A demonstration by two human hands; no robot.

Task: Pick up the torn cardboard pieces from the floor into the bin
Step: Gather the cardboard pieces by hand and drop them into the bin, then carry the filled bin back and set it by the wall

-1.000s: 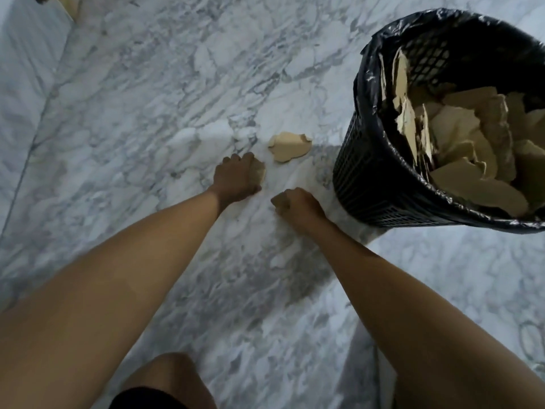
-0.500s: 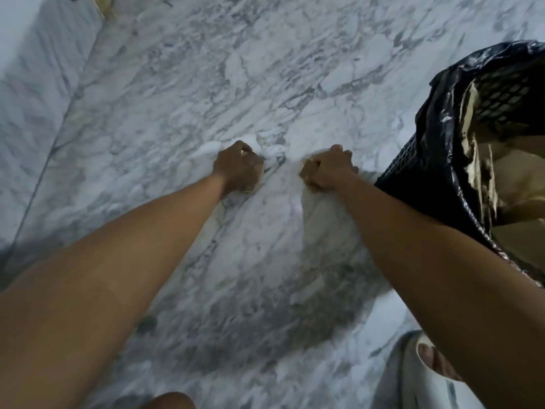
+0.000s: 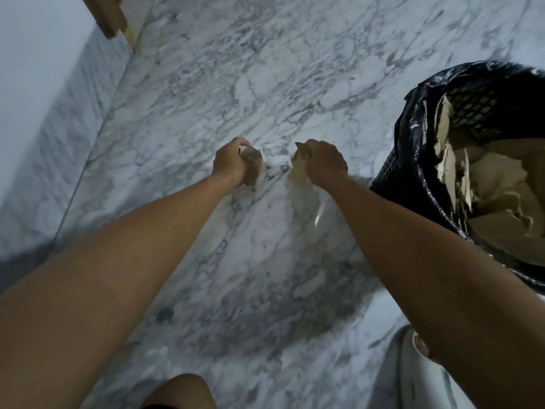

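Head view: I'm looking down my own two arms at a grey-veined marble floor, both reaching out ahead.
Left hand: fingers curled round a torn cardboard piece, tan, poking out on the thumb side. I can't tell if it's off the floor or touching it, too blurry.
Right hand: curled round a second cardboard scrap, the torn edge sticking out toward the left hand. The two hands sit near each other with a gap of bare marble between.
Bin: black mesh basket with a black plastic liner, just right of my right forearm, tipped toward me so I see inside.
Bin contents: a pile of torn cardboard, pale tan with ragged edges, filling most of it.
Far left: a pale wall with a marble skirting, plus a wooden edge at the top corner.
Bottom edge: my knee, and a white slipper under the right arm.
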